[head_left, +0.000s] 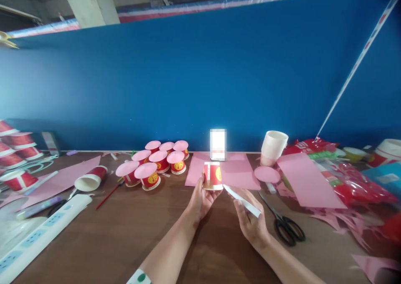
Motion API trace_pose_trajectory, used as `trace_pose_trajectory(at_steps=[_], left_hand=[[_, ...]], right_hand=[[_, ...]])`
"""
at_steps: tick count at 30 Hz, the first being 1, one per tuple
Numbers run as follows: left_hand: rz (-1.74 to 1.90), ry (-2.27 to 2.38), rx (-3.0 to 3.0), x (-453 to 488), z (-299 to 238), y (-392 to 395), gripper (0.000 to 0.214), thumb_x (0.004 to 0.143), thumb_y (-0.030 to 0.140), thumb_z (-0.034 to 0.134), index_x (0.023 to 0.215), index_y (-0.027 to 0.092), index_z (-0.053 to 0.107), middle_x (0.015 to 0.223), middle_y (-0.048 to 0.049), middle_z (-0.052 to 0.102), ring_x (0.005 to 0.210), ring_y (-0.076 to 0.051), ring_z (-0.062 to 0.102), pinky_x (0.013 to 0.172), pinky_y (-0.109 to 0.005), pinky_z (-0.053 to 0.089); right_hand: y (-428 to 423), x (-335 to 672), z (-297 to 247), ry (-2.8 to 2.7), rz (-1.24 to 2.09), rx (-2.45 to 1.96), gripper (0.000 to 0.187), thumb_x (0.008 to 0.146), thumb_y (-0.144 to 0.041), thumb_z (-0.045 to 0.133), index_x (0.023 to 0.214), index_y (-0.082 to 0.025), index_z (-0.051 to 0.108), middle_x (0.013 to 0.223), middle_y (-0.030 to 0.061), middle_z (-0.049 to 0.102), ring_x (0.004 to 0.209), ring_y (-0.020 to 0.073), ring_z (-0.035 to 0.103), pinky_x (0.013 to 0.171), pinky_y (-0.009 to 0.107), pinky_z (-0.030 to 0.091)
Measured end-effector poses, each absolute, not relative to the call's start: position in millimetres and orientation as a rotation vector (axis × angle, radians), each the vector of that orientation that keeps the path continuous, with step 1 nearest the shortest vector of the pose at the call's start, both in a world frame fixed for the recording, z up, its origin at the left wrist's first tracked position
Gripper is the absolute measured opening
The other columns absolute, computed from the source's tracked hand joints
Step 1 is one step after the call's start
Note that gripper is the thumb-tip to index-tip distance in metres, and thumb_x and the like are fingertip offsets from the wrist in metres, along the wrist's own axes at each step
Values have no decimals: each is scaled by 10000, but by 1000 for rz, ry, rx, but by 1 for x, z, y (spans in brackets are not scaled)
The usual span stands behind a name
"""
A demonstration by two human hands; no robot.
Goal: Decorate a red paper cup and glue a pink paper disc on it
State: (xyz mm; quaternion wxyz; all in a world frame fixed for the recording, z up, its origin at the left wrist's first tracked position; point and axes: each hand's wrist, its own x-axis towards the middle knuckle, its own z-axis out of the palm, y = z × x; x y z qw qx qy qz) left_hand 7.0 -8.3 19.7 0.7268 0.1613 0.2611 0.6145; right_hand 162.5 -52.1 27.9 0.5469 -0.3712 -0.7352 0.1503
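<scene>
My left hand (203, 197) grips a red-and-white paper cup (214, 175) with a yellow print, held upside down with its rim at the bottom. Between the fingers of my right hand (250, 217) is a slim white stick (242, 200), its kind unclear. The stick's far end points at the cup's rim; whether they touch I cannot tell. Beyond the cup, a pink paper sheet (241, 171) lies on the table. Black-handled scissors (283, 223) rest beside my right hand. A pink paper disc (267, 174) lies past them.
Several upturned cups topped with pink discs (146, 170) stand left of centre. A loose cup (90, 178), a red brush (109, 194) and a white power strip (44, 229) lie further left. To the right are stacked cups (273, 146), pink scraps (341, 223) and red packets (363, 188).
</scene>
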Motion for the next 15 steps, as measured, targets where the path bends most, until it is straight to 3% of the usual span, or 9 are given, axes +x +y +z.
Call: trace_pose_trajectory(at_steps=[8, 15], left_hand=[[1345, 544, 366, 6, 14, -7, 422, 817, 449, 516, 1121, 159, 558, 888, -70, 678, 809, -188, 633, 815, -352, 488], [1360, 585, 395, 8, 13, -6, 413, 808, 463, 525, 1106, 181, 568, 954, -61, 667, 809, -166, 625, 810, -322, 483]], right_hand=[[-56, 159, 30, -1766, 353, -827, 292, 850, -170, 478, 1130, -210, 552, 998, 102, 634, 894, 219, 604, 768, 360, 505], [-57, 158, 36, -1742, 358, -832, 253, 829, -202, 519, 1074, -210, 580, 955, 85, 656, 847, 204, 627, 752, 335, 518]])
